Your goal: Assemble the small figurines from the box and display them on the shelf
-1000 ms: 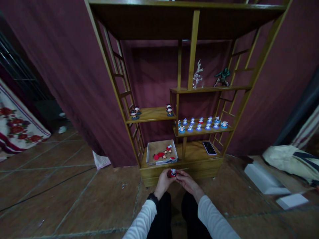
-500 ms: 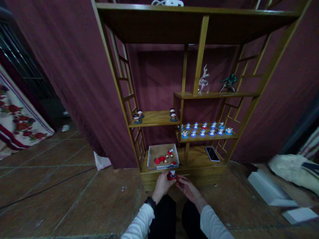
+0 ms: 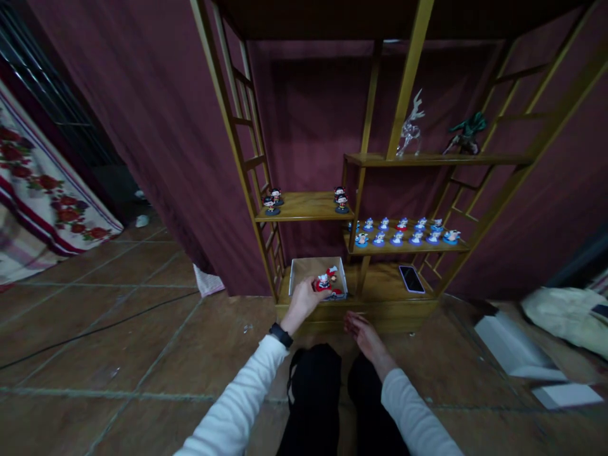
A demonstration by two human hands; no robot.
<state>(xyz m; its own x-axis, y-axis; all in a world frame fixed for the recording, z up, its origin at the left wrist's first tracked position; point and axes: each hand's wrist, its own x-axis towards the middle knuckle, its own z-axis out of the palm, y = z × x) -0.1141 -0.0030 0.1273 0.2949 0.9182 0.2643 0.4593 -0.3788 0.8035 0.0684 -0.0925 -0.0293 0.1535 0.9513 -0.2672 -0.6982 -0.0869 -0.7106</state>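
Note:
My left hand [image 3: 304, 301], with a dark watch on the wrist, is closed on a small figurine [image 3: 323, 281] with a white top and a red base. It holds the figurine upright over the shallow cardboard box [image 3: 295, 273] on the lowest shelf. Other little red pieces [image 3: 332, 272] lie inside the box, partly covered by my hand. My right hand [image 3: 365, 335] hovers in front of the cabinet's base above my knees, fingers loosely apart, nothing visible in it.
The wooden cabinet [image 3: 304, 205] carries dark-haired figurines [image 3: 272, 204] on the left shelf and rows of blue-and-white figurines [image 3: 397, 238] on the right. A phone [image 3: 411, 278] lies on the bottom shelf. Higher up stand a clear deer [image 3: 410, 130] and a green figure [image 3: 468, 134].
My left hand has carried the figurine forward and up from in front of the box to over it. My right hand has come away from the figurine. The view has tilted down.

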